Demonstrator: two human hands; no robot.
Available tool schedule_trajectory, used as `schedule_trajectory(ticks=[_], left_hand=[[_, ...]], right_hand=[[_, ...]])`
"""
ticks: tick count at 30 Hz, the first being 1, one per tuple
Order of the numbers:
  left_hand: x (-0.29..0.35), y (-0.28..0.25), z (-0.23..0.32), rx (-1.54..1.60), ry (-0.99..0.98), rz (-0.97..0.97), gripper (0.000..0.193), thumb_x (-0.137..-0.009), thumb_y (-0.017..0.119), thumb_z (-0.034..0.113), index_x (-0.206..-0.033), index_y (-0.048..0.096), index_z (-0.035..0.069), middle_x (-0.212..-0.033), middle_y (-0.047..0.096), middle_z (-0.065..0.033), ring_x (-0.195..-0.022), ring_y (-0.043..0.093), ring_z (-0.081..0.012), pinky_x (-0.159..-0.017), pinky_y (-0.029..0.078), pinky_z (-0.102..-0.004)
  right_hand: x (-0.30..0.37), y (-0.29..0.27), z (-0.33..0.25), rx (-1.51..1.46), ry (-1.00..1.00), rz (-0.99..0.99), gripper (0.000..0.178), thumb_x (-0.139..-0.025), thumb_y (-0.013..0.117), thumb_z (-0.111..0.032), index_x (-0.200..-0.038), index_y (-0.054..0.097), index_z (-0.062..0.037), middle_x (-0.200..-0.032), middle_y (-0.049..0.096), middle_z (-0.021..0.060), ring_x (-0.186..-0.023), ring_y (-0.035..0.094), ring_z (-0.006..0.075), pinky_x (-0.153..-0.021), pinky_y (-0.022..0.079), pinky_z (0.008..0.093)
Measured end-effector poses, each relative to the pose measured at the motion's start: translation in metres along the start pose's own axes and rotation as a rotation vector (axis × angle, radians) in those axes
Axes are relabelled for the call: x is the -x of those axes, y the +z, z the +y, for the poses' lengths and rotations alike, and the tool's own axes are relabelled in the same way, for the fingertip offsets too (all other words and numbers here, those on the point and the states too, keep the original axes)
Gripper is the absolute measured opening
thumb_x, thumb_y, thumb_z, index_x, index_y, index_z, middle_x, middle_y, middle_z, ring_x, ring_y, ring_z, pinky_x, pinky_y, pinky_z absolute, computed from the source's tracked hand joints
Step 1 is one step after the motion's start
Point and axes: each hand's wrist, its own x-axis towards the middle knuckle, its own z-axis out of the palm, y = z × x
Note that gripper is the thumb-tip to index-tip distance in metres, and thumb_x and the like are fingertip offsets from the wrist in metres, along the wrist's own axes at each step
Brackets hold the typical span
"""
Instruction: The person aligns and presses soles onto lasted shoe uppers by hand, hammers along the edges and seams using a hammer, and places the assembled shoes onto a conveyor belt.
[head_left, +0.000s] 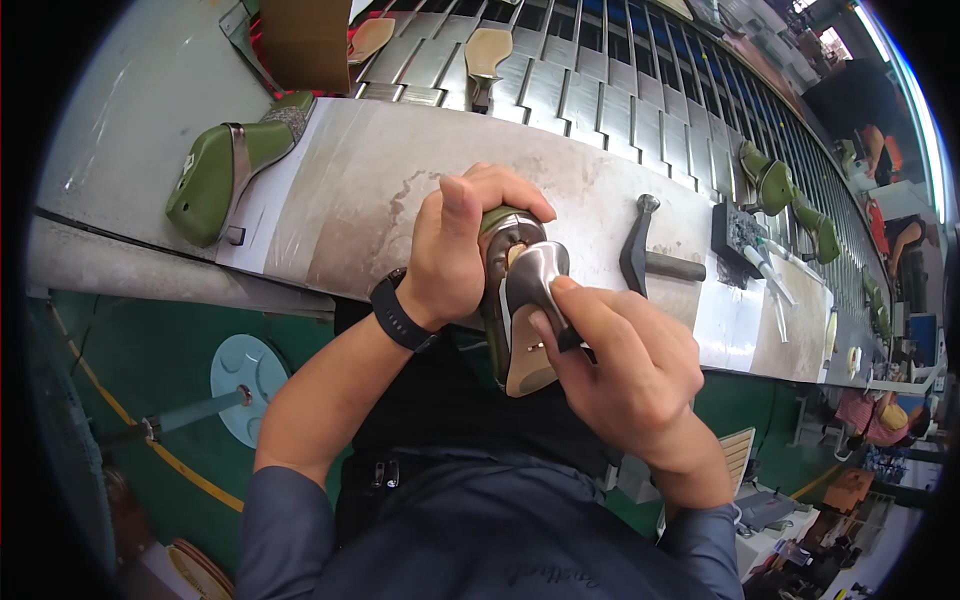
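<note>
My left hand (452, 245) is wrapped round the back end of a shoe on a green last (492, 345), its tan sole (530, 372) turned up toward me. Between the thumb and fingers of my right hand (630, 365) is a shiny metallic shoe heel (538, 270) with a black tip. Its wide end lies over the shoe's heel seat; whether the two touch fully I cannot tell. Right of my hands, a hammer (634, 250) with a dark handle rests on the worn bench (400, 140).
Another green last with a metallic heeled shoe (215, 185) lies at the bench's left. Beyond runs a slatted metal conveyor (570, 75) carrying a tan-soled shoe (488, 52). At right are a black block (735, 235), a white tube (770, 270) and more green lasts (772, 185). A blue round stool (235, 370) stands below left.
</note>
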Motion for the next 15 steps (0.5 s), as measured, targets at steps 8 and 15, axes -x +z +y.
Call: schedule_trajectory(ticks=[8, 15], left_hand=[[-0.002, 0.003, -0.002, -0.029, 0.026, 0.025, 0.104, -0.105, 0.006, 0.077, -0.093, 0.075, 0.001, -0.094, 0.072, -0.0106, -0.092, 0.061, -0.0228, -0.088, 0.048, -0.036], [-0.003, 0.001, -0.004, -0.052, 0.04, 0.024, 0.104, -0.105, 0.006, 0.077, -0.092, 0.075, 0.001, -0.094, 0.073, -0.0106, -0.093, 0.06, -0.0234, -0.089, 0.048, -0.0364]], right_hand=[[-0.004, 0.019, 0.006, -0.005, -0.002, 0.029, 0.036, -0.076, 0.088, 0.002, -0.108, 0.073, 0.0045, -0.083, 0.073, 0.0122, -0.065, 0.07, 0.0246, -0.056, 0.054, 0.0336], [-0.003, 0.023, 0.007, 0.004, 0.009, 0.013, 0.035, -0.077, 0.088, 0.002, -0.108, 0.073, 0.006, -0.083, 0.073, 0.0128, -0.066, 0.07, 0.0251, -0.057, 0.054, 0.0334]])
